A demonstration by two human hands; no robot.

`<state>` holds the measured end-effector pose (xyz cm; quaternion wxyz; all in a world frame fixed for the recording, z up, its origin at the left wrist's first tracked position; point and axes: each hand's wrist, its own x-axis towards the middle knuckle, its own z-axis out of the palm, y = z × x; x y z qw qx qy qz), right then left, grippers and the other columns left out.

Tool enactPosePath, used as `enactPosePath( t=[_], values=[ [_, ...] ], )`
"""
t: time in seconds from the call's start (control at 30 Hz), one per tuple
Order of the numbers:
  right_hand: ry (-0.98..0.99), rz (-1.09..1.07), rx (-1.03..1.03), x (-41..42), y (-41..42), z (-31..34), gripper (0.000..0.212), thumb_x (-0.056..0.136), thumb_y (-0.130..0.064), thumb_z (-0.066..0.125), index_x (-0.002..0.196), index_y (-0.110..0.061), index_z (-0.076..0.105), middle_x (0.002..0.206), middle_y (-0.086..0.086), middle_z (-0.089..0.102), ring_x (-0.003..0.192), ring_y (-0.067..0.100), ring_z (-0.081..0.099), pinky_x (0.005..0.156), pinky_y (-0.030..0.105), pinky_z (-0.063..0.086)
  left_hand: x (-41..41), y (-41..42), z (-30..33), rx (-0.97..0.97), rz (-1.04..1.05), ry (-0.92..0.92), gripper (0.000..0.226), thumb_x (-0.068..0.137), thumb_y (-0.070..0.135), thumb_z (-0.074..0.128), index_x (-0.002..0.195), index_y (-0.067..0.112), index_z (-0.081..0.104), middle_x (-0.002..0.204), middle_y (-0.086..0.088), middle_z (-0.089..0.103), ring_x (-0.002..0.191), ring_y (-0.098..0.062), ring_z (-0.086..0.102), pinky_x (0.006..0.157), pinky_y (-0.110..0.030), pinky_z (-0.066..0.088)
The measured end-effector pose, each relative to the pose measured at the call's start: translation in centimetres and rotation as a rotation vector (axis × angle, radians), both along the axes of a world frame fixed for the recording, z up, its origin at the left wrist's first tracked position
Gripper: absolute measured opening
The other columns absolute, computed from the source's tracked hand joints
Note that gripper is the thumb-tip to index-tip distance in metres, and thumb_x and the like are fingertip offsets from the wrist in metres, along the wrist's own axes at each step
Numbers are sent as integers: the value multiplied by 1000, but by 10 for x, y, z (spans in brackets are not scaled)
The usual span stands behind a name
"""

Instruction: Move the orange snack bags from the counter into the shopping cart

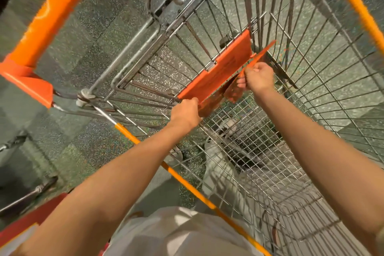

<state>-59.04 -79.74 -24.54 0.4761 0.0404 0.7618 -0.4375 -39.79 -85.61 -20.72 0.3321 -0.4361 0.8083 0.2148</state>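
Both hands are down inside the shopping cart (311, 81): left hand (185, 113) and right hand (258, 76) each pinch an orange snack bag (232, 91) just beyond the knuckles, probably lowering rather than dropping them.

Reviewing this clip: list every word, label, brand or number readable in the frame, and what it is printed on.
None readable.
Orange seat flap: faint lines of print, too blurred.
Orange snack bags: dark markings, motion-blurred.
Orange cart handle: pale mark, smeared.
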Motion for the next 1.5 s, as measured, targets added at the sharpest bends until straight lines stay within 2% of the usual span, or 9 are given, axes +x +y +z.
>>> enactPosePath(
  t=[0.1,0.2,0.3,0.63,0.8,1.03,1.13,1.3,1.5],
  values=[
    [-93,51,-69,1,-1,5,9,96,-17,55,95,-9,58,80,7,66,57,14,64,55,24,57,2,-4,-1,-30,56,1,16,89,13,56,105,14,55,88,-2,60,72,-22,55,62,-30,44],
    [-190,142,-107,5,7,12,26,95,-20,55,118,-7,54,102,11,67,72,19,66,69,32,60,2,-6,0,-34,87,11,14,92,15,52,106,14,54,90,-2,61,73,-22,59,64,-32,50],
    [-179,175,-86,10,21,23,31,96,-12,52,127,-11,48,107,11,66,81,21,67,75,35,60,-2,-7,9,-24,87,27,17,92,16,52,109,13,53,92,-4,63,76,-25,63,69,-38,56],
    [-82,8,-103,25,47,91,25,95,-4,52,121,-4,49,96,17,67,57,15,62,60,32,56,-4,-24,59,19,40,291,27,96,24,39,114,8,53,105,-17,64,97,-37,61,81,-44,50],
    [17,-61,-147,65,59,145,27,95,-8,53,122,-8,51,94,15,68,68,21,63,54,27,54,4,-33,100,94,-58,498,21,96,23,41,107,11,55,101,-18,67,97,-38,59,81,-40,45],
    [204,-156,-176,147,72,223,29,93,-4,54,121,-9,52,94,16,68,70,24,65,66,40,57,35,-41,162,201,-160,727,21,95,26,40,103,16,57,99,-11,68,97,-35,61,89,-42,48],
    [266,-208,-204,184,81,258,27,93,-3,53,120,-9,51,94,16,66,66,21,61,54,29,54,49,-40,190,222,-244,813,22,95,27,42,104,17,58,101,-8,69,97,-27,63,89,-40,50],
    [391,-263,-208,234,101,295,29,93,-5,55,121,-11,51,101,19,67,72,24,64,55,31,57,70,-22,241,253,-370,929,24,97,28,41,108,16,58,103,-7,68,97,-25,64,88,-44,51],
    [488,-336,-189,276,142,318,27,93,-9,56,119,-13,51,98,13,68,75,24,66,71,43,57,85,18,282,284,-505,1009,24,97,27,40,108,16,58,101,-4,67,96,-19,63,89,-44,51]
  ],
)
